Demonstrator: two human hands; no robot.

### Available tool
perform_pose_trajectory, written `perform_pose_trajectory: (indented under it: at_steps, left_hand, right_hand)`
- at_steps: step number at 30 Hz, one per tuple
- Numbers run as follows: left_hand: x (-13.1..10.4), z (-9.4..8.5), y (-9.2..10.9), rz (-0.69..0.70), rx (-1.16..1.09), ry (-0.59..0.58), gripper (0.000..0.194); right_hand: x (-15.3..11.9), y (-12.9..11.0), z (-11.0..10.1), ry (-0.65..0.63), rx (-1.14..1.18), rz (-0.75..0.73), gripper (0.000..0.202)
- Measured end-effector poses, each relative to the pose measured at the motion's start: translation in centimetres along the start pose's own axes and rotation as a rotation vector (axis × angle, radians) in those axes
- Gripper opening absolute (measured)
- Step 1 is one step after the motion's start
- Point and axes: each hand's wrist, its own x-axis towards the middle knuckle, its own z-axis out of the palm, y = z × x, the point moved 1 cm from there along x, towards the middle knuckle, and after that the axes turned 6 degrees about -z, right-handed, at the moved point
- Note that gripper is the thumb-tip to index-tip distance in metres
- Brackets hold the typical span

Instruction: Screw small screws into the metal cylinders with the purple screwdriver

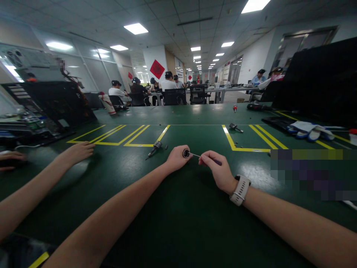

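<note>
My left hand (178,158), near the middle of the green table (178,216), is closed round a small dark cylindrical part (186,153) with a round open end. To its right, my right hand (216,166) grips a screwdriver (216,162) by its dark purple handle. The thin metal shaft points left and its tip reaches the rim of the part; whether it goes inside cannot be made out. A metal chuck-like piece (155,149) lies left of my left hand, with small dark bits (166,147) beside it.
Another chuck-like piece (235,128) lies right of centre, farther back. Yellow tape (228,137) marks the table. White and blue gloves (308,131) rest at the right. At the left are another person's hand (79,152) and a hand on a dark object (11,160).
</note>
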Motion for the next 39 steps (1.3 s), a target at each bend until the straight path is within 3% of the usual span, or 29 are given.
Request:
perform_pose_trajectory:
  at_steps: [8,18,25,39]
  left_hand:
    - [-0.1,-0.1,0.1,0.022,0.018,0.023,0.015]
    - [0.1,0.2,-0.5,0.019,-0.019,0.05,0.016]
    - [0.0,0.2,-0.5,0.016,-0.03,0.034,0.018]
    - [-0.1,0.0,0.0,0.065,0.046,-0.022,0.015]
  right_hand:
    - [-0.1,-0.5,0.5,-0.084,-0.138,-0.033,0.019]
    - [0.3,0.9,0.6,-0.108,0.123,0.138,0.017]
    - [0.2,0.5,0.6,-0.216,0.132,0.136,0.019]
    - [0.2,0.9,0.1,-0.039,0.121,0.088,0.02]
